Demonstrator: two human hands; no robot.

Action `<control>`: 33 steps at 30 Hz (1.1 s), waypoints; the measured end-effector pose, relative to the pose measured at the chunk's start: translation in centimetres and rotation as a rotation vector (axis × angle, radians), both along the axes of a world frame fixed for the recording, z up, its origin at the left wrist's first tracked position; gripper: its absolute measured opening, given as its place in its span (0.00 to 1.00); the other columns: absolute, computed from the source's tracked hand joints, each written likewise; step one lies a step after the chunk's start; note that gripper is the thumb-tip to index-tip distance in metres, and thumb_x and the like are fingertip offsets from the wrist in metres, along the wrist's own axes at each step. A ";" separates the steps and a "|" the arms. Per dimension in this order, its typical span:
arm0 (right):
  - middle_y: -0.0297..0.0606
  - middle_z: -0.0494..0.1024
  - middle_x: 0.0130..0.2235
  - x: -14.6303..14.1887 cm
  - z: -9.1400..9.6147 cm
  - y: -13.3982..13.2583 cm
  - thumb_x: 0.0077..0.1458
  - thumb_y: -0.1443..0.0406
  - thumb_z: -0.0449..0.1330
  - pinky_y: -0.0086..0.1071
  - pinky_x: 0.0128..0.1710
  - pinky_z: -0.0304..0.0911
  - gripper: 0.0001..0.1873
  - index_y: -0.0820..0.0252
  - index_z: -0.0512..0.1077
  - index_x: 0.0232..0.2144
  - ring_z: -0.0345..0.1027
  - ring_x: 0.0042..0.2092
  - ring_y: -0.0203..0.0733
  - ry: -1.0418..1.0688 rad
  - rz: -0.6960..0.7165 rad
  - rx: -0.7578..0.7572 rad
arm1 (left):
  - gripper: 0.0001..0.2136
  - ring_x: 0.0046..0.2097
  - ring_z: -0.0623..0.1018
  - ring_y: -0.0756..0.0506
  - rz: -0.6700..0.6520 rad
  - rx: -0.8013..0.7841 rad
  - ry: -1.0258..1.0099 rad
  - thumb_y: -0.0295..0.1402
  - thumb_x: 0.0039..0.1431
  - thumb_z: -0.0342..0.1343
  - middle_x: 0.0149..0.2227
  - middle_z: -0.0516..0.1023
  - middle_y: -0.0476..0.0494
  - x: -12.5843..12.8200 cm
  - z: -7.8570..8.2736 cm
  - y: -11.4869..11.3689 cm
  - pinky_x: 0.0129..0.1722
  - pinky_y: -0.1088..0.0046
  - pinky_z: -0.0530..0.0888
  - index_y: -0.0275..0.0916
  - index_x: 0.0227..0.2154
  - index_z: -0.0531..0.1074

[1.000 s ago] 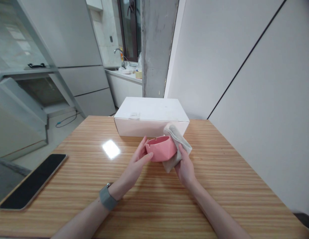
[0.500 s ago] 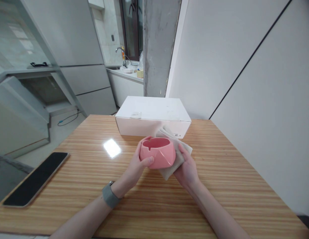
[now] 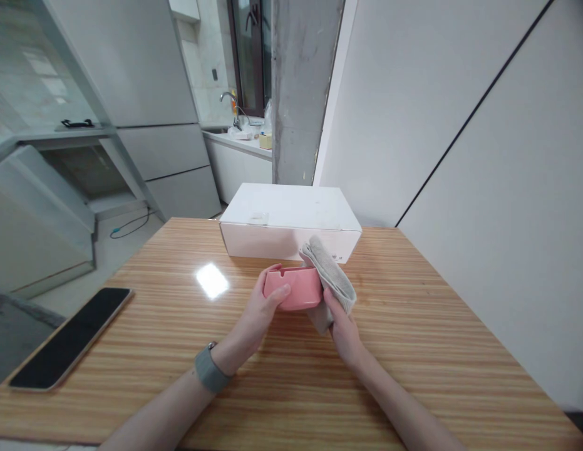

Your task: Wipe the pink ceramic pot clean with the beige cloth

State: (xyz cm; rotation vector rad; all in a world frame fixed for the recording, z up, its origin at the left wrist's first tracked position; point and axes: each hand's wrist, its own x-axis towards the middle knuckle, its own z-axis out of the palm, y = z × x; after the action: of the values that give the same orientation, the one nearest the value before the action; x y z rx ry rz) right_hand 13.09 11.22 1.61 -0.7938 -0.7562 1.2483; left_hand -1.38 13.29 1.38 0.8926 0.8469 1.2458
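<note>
My left hand [image 3: 260, 313] grips a pink faceted ashtray [image 3: 294, 290] by its left side, thumb on the near wall, holding it just above the wooden table [image 3: 413, 338]. Pressed against the ashtray's right side is a folded grey cloth [image 3: 329, 275], which my right hand [image 3: 342, 329] holds from below with closed fingers. The ashtray's notched rim shows at the top. A grey watch band sits on my left wrist.
A closed white cardboard box [image 3: 291, 219] stands just behind the ashtray at the table's far edge. A black phone [image 3: 70, 338] lies face up at the table's left edge. A white wall runs along the right side.
The ashtray has tilted back so its opening faces less toward me. The cloth has moved from behind and under the ashtray to its right side, bunched higher.
</note>
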 end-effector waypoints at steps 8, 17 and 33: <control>0.32 0.83 0.45 0.7 0.4 1.4 0.44 0.53 0.68 0.48 0.63 0.57 0.18 0.52 0.80 0.38 0.67 0.59 0.54 0.159 -0.112 -0.202 | 0.20 0.60 0.68 0.37 -0.244 -0.007 -0.056 0.45 0.60 0.54 0.55 0.74 0.40 -0.5 1.7 0.5 0.57 0.60 0.65 0.40 0.50 0.73; 0.36 0.82 0.48 0.3 0.9 0.7 0.50 0.51 0.63 0.47 0.58 0.64 0.20 0.54 0.79 0.42 0.69 0.57 0.55 0.250 0.108 -0.279 | 0.23 0.61 0.67 0.38 -0.099 0.034 -0.146 0.44 0.58 0.57 0.55 0.74 0.40 0.3 0.7 -0.1 0.62 0.60 0.60 0.39 0.54 0.70; 0.29 0.79 0.52 0.4 -0.6 0.4 0.49 0.50 0.66 0.43 0.67 0.48 0.23 0.48 0.77 0.46 0.60 0.64 0.47 0.034 0.050 -0.136 | 0.34 0.44 0.74 0.42 0.029 0.073 0.218 0.40 0.46 0.65 0.45 0.75 0.40 -0.7 0.9 0.1 0.45 0.66 0.72 0.38 0.56 0.62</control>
State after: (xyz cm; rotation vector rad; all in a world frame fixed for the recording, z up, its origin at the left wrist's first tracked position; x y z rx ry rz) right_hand 13.49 11.66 1.00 -0.8662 -0.6716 1.3658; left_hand -2.10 13.43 2.26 1.0922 0.9949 1.2255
